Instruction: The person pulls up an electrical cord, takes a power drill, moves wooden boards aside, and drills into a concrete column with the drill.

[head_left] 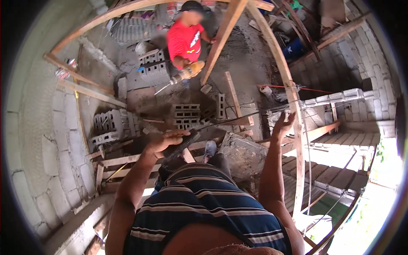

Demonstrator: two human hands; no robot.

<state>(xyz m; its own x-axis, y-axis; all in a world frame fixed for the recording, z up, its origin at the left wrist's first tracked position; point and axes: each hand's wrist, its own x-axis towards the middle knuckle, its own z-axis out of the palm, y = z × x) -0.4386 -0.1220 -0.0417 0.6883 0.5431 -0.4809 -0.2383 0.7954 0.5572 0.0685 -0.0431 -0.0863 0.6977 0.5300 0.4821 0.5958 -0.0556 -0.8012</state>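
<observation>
Concrete block walls (55, 140), dirt floor (246, 59) | L hand (163, 140) grips dark tool (187, 142) | R hand (282, 125) open on rebar (255, 114)

Block walls (46, 140), timber scaffolding (293, 106)

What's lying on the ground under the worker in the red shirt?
Grey hollow concrete blocks lie beside the person in red, who holds a yellow drill. The ground directly beneath is hidden by their body.

A building site, seen from up on a scaffold: raw concrete-block walls (46, 140) at nine o'clock, loose hollow blocks (187, 115) on the dirt floor at centre, timber props (223, 32) at twelve, what looks like plank decking (340, 168) at three.
</observation>
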